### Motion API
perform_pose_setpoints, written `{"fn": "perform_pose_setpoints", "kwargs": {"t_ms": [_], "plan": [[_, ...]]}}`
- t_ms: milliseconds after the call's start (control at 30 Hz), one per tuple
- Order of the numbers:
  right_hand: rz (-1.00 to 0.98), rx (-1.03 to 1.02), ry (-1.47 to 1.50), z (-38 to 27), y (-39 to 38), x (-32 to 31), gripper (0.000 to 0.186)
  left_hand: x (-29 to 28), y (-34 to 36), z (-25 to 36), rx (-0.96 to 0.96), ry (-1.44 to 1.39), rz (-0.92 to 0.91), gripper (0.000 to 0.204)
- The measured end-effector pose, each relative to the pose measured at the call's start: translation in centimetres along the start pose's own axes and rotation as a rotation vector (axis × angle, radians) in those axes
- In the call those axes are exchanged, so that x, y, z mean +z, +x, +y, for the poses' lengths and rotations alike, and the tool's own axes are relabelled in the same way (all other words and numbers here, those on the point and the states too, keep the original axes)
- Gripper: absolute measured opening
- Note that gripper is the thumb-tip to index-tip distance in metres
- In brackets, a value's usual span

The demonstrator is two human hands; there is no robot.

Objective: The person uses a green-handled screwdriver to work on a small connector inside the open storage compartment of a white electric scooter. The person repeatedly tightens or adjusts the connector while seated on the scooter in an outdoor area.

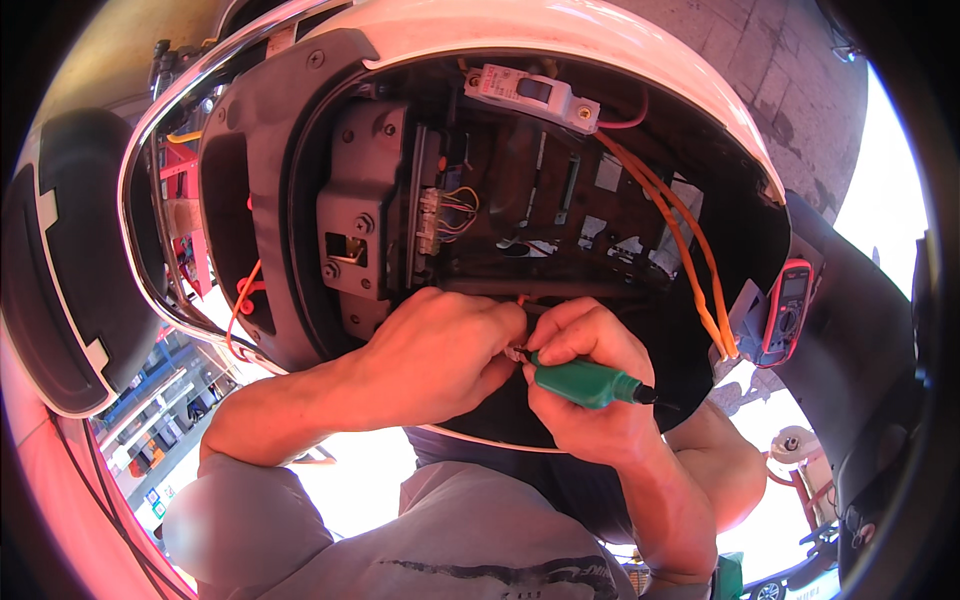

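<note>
Both my hands meet at the near edge of an open scooter body compartment (pixel 520 270). My left hand (pixel 440 345) is closed, its fingertips pinched around something mostly hidden. A small pale connector-like piece (pixel 516 354) shows between the two hands. My right hand (pixel 600 350) is wrapped round a green-handled tool (pixel 585 384) with a black end pointing right; its exact kind is unclear. Just beyond my fingertips a short bit of orange wire (pixel 522 300) shows. Farther back, a white circuit breaker (pixel 533 97) lies along the far rim, with thick orange cables (pixel 690 230) running from its right end.
A red and grey multimeter (pixel 788 310) rests at the right edge. Left of centre are a metal latch bracket (pixel 362 210) and a connector with thin wires (pixel 432 222). A black seat (pixel 85 260) stands tipped up at far left. Paving (pixel 790 110) lies beyond the white body rim (pixel 600 35).
</note>
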State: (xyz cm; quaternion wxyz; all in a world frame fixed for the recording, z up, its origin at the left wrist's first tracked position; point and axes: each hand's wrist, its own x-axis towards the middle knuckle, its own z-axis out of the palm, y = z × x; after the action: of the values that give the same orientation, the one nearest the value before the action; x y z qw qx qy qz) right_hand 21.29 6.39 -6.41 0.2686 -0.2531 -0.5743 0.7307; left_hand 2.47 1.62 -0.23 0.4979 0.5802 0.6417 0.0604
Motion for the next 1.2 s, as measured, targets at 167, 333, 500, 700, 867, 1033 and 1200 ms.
{"fn": "perform_pose_setpoints", "kwargs": {"t_ms": [167, 333, 500, 700, 867, 1033, 1200], "plan": [[-0.003, 0.008, 0.039, 0.02, -0.07, -0.09, 0.033, -0.11, 0.02, 0.12, -0.073, -0.081, 0.007, 0.013], [-0.006, 0.041, 0.045, -0.02, -0.11, -0.17, 0.033, -0.28, -0.02, 0.09, -0.075, -0.069, 0.012, 0.014], [-0.012, 0.052, 0.067, -0.02, -0.08, -0.16, 0.033, -0.35, -0.01, 0.16, -0.084, -0.067, -0.004, 0.014], [-0.007, 0.045, 0.071, 0.10, -0.11, -0.10, 0.032, -0.32, 0.05, 0.11, -0.076, -0.067, 0.001, 0.015], [-0.004, 0.051, 0.081, -0.03, 0.01, -0.06, 0.031, -0.25, -0.01, 0.03, -0.065, -0.059, 0.005, 0.014], [-0.012, 0.049, 0.069, -0.09, 0.01, -0.10, 0.032, -0.17, -0.01, 0.05, -0.046, -0.050, 0.014, 0.014], [-0.017, 0.045, 0.079, 0.07, -0.13, -0.22, 0.033, -0.22, 0.04, 0.10, -0.038, -0.058, 0.018, 0.014]]}}
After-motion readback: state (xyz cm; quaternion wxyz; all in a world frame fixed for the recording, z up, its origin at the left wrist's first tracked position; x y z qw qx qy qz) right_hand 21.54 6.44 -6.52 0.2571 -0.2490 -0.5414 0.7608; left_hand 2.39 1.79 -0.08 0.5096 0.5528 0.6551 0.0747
